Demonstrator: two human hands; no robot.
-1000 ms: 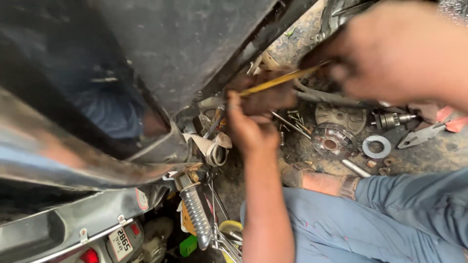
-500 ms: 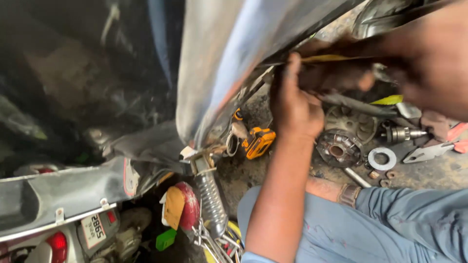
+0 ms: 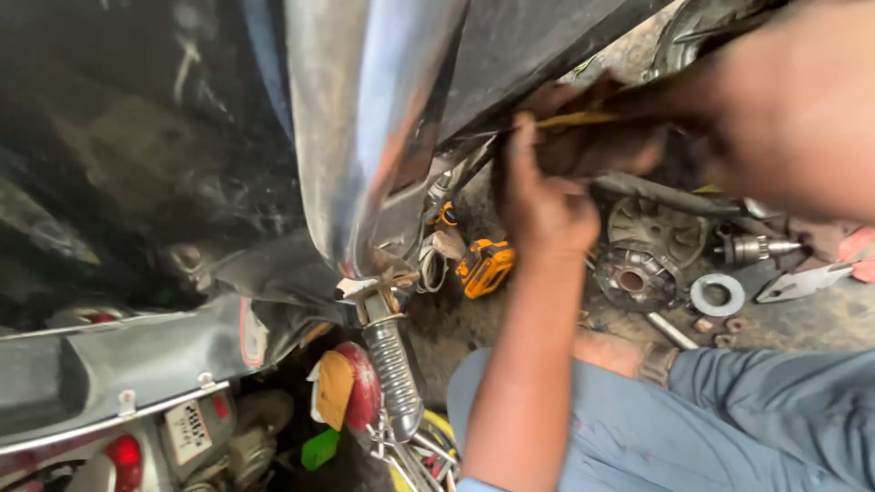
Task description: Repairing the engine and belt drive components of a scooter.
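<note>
Your left hand [image 3: 538, 196] and right hand [image 3: 775, 109] both pinch the thin yellow tool [image 3: 574, 118] (blurred) beside the chrome panel [image 3: 374, 128].

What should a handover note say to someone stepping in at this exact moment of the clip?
Left hand: raised under the dark body panel, fingers on the thin yellow-handled tool; grip partly hidden.
Right hand: blurred, close to the camera, at the tool's other end; whether it grips cannot be told.
On the ground: round metal clutch-like part, flat ring washer, drill chuck piece, pliers, yellow power tool.
Shock spring hangs below the chrome rail.
Done: parts already lie removed. Left: work under the panel is unfinished.
</note>
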